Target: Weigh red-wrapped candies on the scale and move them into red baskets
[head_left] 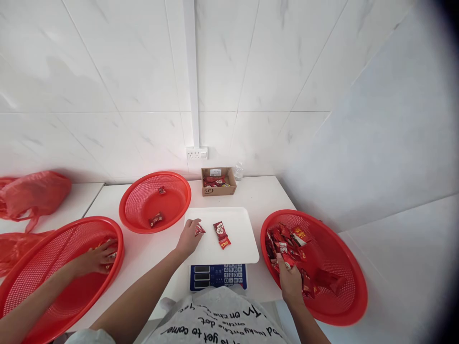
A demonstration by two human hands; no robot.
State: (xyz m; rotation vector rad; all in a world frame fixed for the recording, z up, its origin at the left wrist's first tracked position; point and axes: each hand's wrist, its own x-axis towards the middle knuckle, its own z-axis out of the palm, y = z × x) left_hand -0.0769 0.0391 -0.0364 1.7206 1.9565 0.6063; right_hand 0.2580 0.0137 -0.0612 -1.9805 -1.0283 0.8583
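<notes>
Over the left part of a white scale tray [236, 253], my left hand [188, 240] has its fingers closed on a small red-and-white snack packet [200, 230]. Two more red packets [220, 230] lie touching on the tray, right of that hand. My right hand [291, 283] reaches into the red plastic basket [353, 296] on the right. Its thumb and fingers close around a red snack packet [288, 263] at the near edge of a pile of red packets [287, 239]. Some of its fingertips are hidden among the packets.
A co-worker's hand [102, 253] reaches into the left red basket [32, 282]. Another red basket [131, 200] holds two packets. Behind the tray stands a cardboard box [218, 191] of packets. The scale's keypad [233, 275] faces me. Red plastic bags [43, 191] lie far left.
</notes>
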